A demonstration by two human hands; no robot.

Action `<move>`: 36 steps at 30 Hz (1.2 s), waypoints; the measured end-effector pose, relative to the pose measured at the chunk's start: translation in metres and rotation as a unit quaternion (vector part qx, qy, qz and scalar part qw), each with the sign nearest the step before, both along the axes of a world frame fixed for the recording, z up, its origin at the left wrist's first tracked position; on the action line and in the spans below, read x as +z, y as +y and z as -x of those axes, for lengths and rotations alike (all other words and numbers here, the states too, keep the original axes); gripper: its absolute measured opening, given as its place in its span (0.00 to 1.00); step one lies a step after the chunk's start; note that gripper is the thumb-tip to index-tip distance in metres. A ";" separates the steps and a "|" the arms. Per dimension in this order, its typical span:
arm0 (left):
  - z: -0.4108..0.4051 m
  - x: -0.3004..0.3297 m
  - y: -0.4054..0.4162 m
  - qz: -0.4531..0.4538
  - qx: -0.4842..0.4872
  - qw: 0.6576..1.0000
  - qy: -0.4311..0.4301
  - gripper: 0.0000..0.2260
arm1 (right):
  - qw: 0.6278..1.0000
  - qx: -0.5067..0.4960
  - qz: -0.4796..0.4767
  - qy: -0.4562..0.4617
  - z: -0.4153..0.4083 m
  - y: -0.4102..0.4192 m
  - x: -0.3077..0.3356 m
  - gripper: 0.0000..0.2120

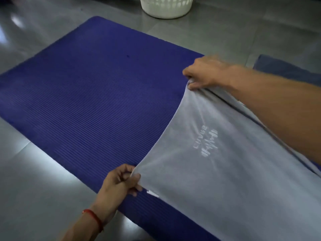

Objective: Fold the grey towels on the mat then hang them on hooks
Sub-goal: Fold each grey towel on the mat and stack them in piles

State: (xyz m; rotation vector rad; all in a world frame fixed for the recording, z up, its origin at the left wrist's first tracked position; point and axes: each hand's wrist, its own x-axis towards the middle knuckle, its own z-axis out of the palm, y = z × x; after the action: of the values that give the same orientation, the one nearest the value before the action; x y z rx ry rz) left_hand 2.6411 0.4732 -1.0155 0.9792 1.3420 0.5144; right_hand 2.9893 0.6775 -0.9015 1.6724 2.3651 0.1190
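Left hand point(119, 181) pinching near towel point(217, 171) corner, right hand point(205, 72) gripping far corner, mat point(86, 94) beneath, basket point(166, 7) beyond.

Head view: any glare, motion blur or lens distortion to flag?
Head view: dim overall, bright glare patch on the floor beside the mat; right hand smeared by motion blur, left hand sharper; the grey towel logo is soft and unreadable; wide-angle bowing curves the mat edges; the white basket is cropped at the top.
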 end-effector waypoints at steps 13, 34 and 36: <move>0.020 -0.022 0.016 0.015 -0.044 0.978 0.202 0.10 | 0.949 -0.272 0.020 0.155 -0.026 -0.019 -0.112 0.11; 0.035 -0.028 0.024 -0.155 -0.060 0.926 0.338 0.02 | 0.979 -0.082 -0.031 0.186 0.034 -0.163 -0.163 0.20; 0.032 -0.031 0.022 -0.176 -0.067 0.912 0.365 0.03 | 0.984 -0.045 -0.009 0.175 0.030 -0.220 -0.165 0.23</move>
State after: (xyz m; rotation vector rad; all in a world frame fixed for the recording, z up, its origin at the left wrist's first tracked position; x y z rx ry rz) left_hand 2.6086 0.4955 -1.0465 1.6568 1.8592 0.2889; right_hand 2.9592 0.4571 -1.0668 1.9405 2.5291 -0.1853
